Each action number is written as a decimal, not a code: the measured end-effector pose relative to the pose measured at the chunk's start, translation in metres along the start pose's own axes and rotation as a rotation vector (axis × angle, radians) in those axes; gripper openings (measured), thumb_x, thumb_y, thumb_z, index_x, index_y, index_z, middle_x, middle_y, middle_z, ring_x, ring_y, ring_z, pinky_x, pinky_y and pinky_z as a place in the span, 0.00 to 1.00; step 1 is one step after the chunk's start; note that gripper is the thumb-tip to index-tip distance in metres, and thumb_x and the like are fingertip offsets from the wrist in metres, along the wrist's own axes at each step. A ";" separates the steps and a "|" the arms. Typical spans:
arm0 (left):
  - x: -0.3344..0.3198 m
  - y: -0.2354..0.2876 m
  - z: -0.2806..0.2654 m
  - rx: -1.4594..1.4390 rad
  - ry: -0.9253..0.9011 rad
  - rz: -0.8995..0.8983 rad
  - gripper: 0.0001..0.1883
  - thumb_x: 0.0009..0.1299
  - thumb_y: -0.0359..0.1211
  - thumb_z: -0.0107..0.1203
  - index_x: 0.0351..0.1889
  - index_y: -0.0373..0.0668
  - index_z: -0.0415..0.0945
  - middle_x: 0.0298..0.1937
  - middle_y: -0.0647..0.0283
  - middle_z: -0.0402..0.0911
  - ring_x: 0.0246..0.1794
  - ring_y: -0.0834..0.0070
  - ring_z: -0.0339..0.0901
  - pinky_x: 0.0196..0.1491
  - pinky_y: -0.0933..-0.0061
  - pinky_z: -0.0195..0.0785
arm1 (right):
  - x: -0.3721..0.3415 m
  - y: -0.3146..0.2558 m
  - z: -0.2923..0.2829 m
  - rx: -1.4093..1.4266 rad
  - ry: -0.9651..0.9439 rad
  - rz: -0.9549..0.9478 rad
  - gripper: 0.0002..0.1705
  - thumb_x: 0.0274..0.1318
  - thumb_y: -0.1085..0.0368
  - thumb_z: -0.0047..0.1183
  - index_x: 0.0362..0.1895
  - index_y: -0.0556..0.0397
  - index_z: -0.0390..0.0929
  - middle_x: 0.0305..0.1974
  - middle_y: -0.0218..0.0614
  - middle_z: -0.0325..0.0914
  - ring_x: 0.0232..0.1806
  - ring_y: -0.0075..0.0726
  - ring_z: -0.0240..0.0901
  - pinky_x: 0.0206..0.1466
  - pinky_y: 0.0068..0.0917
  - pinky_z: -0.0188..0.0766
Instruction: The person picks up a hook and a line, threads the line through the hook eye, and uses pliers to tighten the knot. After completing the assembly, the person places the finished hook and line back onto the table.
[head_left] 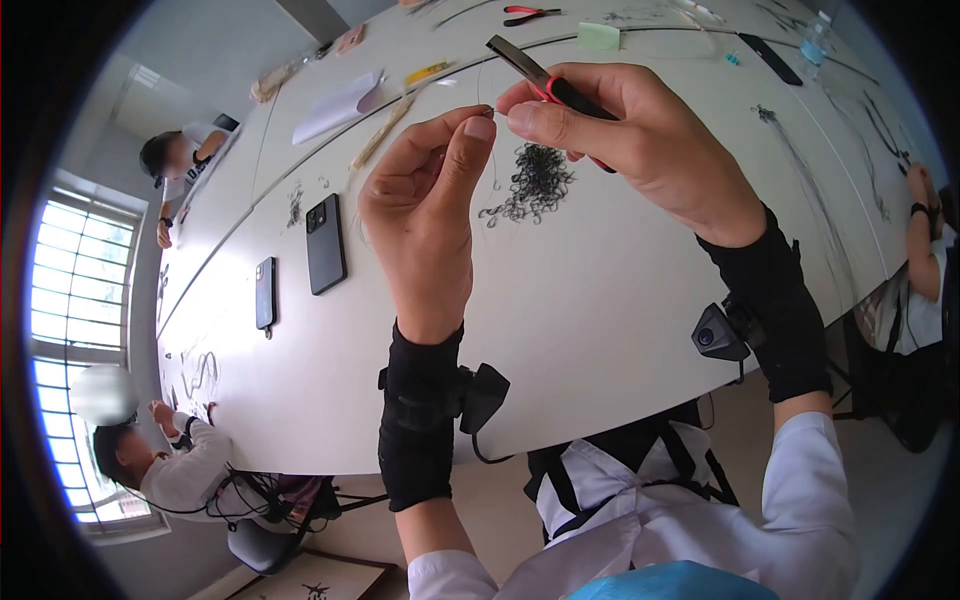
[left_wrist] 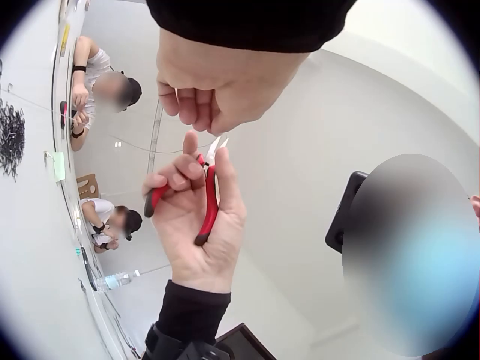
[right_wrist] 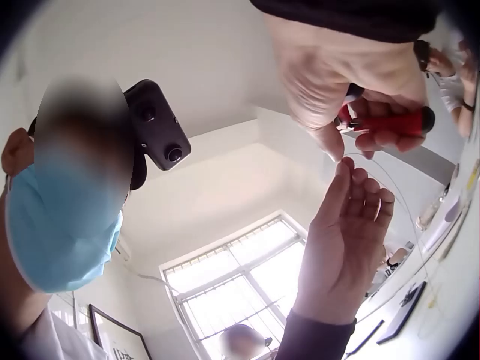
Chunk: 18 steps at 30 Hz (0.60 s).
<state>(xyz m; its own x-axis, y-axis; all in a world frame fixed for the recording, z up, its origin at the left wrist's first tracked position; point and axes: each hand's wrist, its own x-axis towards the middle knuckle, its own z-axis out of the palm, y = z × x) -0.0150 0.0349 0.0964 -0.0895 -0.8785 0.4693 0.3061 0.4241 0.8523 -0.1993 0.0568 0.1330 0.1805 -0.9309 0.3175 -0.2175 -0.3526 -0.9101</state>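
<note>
My left hand (head_left: 430, 200) pinches a tiny dark piece (head_left: 488, 112) between thumb and forefinger, above the long white counter (head_left: 560, 340); its exact form is too small to tell. My right hand (head_left: 645, 135) grasps the red-and-black-handled pliers with bare metal jaws (head_left: 520, 62) in the palm, while its thumb and forefinger meet the left fingertips at the piece. A heap of small dark wire loops (head_left: 541, 180) lies on the counter just beyond. Technique, my judgement: keep both pinches light and close together, wrists steady, pliers jaws angled away so they do not snag the fine pale strand (right_wrist: 405, 199); pull gently, since a hard tug may slip or kink it. View comparison: left wrist shows the pliers' two handles parted across my right palm, which the head view mostly hides. Right wrist shows the strand arcing down from the fingertips more clearly; the loop heap is visible from head and left wrist, not there.
</note>
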 end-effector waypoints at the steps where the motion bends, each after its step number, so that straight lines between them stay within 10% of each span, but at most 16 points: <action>1: -0.001 0.000 0.001 -0.016 -0.016 -0.006 0.11 0.71 0.30 0.65 0.46 0.31 0.83 0.40 0.61 0.86 0.41 0.82 0.80 0.49 0.82 0.71 | 0.003 0.002 0.004 0.011 -0.003 0.010 0.19 0.64 0.54 0.60 0.44 0.59 0.85 0.27 0.27 0.74 0.30 0.19 0.67 0.37 0.16 0.63; 18: 0.001 -0.013 0.002 0.124 -0.024 -0.159 0.08 0.71 0.29 0.63 0.41 0.31 0.82 0.35 0.64 0.83 0.35 0.81 0.77 0.42 0.79 0.70 | 0.004 0.028 -0.005 -0.164 -0.007 -0.030 0.17 0.66 0.55 0.57 0.38 0.58 0.80 0.27 0.26 0.72 0.30 0.20 0.64 0.37 0.21 0.63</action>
<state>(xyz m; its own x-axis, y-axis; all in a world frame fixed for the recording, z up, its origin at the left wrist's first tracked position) -0.0212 0.0290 0.0862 -0.1502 -0.9317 0.3307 0.1676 0.3056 0.9373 -0.2093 0.0429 0.1101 0.1961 -0.9192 0.3414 -0.3655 -0.3916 -0.8444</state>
